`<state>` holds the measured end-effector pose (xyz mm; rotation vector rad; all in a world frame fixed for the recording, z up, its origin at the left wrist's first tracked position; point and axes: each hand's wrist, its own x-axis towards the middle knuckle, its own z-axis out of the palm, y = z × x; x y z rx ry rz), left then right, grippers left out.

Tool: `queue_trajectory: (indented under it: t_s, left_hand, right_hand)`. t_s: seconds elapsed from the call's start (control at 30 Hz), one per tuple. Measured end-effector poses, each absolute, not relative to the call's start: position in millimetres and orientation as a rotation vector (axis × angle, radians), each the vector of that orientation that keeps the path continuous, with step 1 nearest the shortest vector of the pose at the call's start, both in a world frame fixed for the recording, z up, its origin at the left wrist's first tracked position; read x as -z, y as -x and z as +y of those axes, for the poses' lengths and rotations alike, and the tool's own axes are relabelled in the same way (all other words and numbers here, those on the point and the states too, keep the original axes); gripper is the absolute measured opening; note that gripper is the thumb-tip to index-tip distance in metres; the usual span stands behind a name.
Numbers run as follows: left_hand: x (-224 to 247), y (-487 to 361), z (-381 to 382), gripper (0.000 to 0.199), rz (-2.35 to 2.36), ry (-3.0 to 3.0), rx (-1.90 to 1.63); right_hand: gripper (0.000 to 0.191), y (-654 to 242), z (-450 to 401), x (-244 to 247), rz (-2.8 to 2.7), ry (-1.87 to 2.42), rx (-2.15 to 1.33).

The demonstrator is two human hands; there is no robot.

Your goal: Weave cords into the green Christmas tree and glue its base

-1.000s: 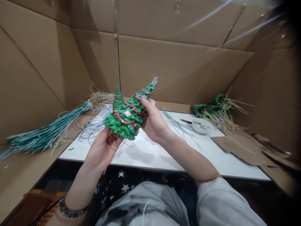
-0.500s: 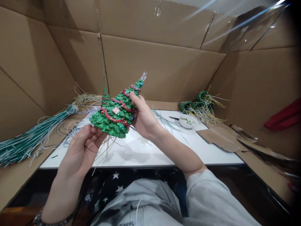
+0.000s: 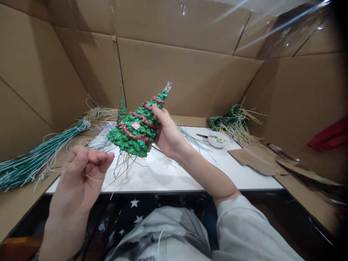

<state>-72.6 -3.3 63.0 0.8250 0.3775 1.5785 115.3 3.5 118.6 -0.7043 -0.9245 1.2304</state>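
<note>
Apparently a steadying step: the right hand (image 3: 169, 136) grasps the tilted tree (image 3: 133, 139); the left hand (image 3: 81, 177) curls apart (cannot tell its grip); next likely calls for steadiness.

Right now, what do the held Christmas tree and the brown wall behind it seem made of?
The Christmas tree looks like moulded plastic or resin, glossy with glitter: its stiff ridges shine and sparkle. The brown wall looks like matt cardboard, judging by its straight folds.

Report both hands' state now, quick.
Left hand: fingers curled, off the green tree; cannot tell if pinching anything.
Right hand: closed, holding the green tree.
</note>
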Motion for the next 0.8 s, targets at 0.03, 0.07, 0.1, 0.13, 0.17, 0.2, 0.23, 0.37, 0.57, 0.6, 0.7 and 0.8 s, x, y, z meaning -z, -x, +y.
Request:
queue_trajectory:
  t_s: [0.03, 0.07, 0.1, 0.13, 0.17, 0.2, 0.23, 0.37, 0.57, 0.6, 0.7, 0.8]
  left_hand:
    - [-63.1, 71.8, -3.6, 0.044, 0.386, -0.810, -1.600]
    - [-63.6, 70.9, -4.2, 0.046, 0.398, -0.795, -1.611]
    - [-64.3, 70.1, -4.9, 0.047, 0.411, -0.782, -1.612]
    - [-65.1, 69.3, -5.6, 0.048, 0.423, -0.766, -1.618]
    - [-66.0, 68.7, -6.1, 0.048, 0.435, -0.750, -1.626]
    - [-66.7, 68.3, -6.3, 0.049, 0.444, -0.737, -1.635]
    - [-67.3, 68.1, -6.3, 0.049, 0.453, -0.726, -1.642]
    - [-67.5, 68.9, -5.2, 0.051, 0.463, -0.692, -1.637]
    - [-66.8, 71.3, -6.1, 0.052, 0.426, -0.670, -1.630]
    - [-66.8, 71.4, -6.0, 0.052, 0.426, -0.670, -1.635]
    - [-67.6, 71.1, -4.0, 0.053, 0.436, -0.683, -1.643]
    - [-68.8, 70.2, -1.0, 0.056, 0.457, -0.687, -1.654]
  right_hand:
    - [0.040, -115.0, 3.4, -118.5, -0.925, 0.706, -1.232]
    - [0.039, -114.7, 3.1, -118.3, -0.925, 0.708, -1.236]
    - [0.038, -114.4, 2.8, -118.3, -0.925, 0.712, -1.240]
    - [0.038, -114.2, 2.4, -118.3, -0.926, 0.715, -1.244]
    - [0.038, -114.1, 2.1, -118.3, -0.927, 0.719, -1.247]
    - [0.038, -114.0, 1.7, -118.3, -0.930, 0.720, -1.249]
    - [0.039, -114.0, 1.5, -118.4, -0.931, 0.718, -1.249]
    - [0.044, -113.9, 0.7, -118.7, -0.940, 0.716, -1.248]
    - [0.047, -113.2, -0.3, -118.8, -0.939, 0.726, -1.259]
    - [0.047, -113.0, -0.4, -118.6, -0.937, 0.720, -1.261]
    - [0.043, -112.4, -0.1, -117.9, -0.932, 0.712, -1.265]
    - [0.042, -112.0, 0.3, -117.3, -0.933, 0.711, -1.273]
